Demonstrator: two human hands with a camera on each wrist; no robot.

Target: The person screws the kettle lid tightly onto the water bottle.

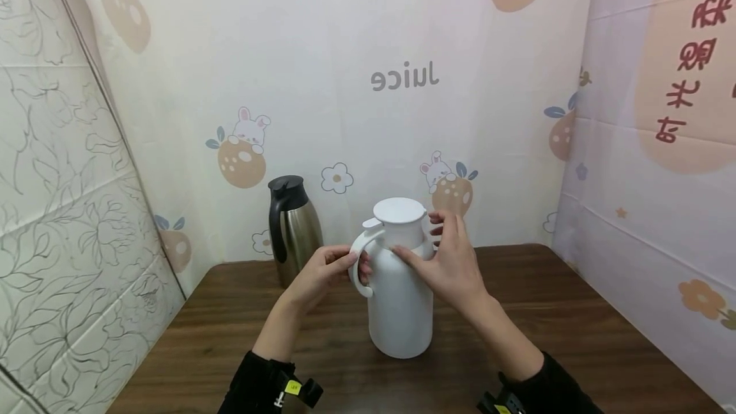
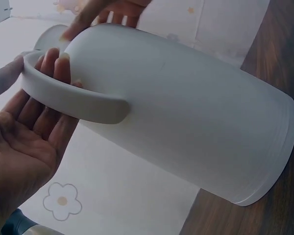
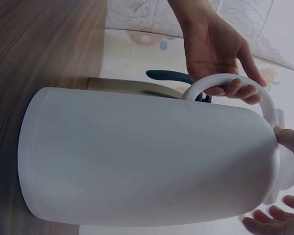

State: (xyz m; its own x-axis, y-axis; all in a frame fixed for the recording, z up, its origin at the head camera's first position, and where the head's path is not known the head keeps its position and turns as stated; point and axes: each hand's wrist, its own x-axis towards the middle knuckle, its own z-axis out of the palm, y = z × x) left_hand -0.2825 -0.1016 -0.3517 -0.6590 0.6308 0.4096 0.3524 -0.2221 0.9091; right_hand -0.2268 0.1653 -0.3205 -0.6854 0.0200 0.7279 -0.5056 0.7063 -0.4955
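A white vacuum jug point(image 1: 400, 299) with a flat lid point(image 1: 399, 210) stands upright on the wooden table. My left hand point(image 1: 322, 271) holds its loop handle point(image 1: 358, 254), the fingers passed through the loop and the thumb on the outside; the left wrist view shows this handle point(image 2: 73, 100) from close by. On the other side, my right hand point(image 1: 454, 262) rests its thumb on the jug's shoulder. The other right fingers point(image 3: 279, 218) are spread near the neck, and the right wrist view shows a gap between most of them and the jug.
Behind and to the left stands a second jug point(image 1: 299, 235), gold-coloured metal with a black lid and handle. The brown wooden table point(image 1: 506, 324) reaches back to a printed curtain point(image 1: 345, 114). More printed cloth point(image 1: 632, 209) hangs at the right side.
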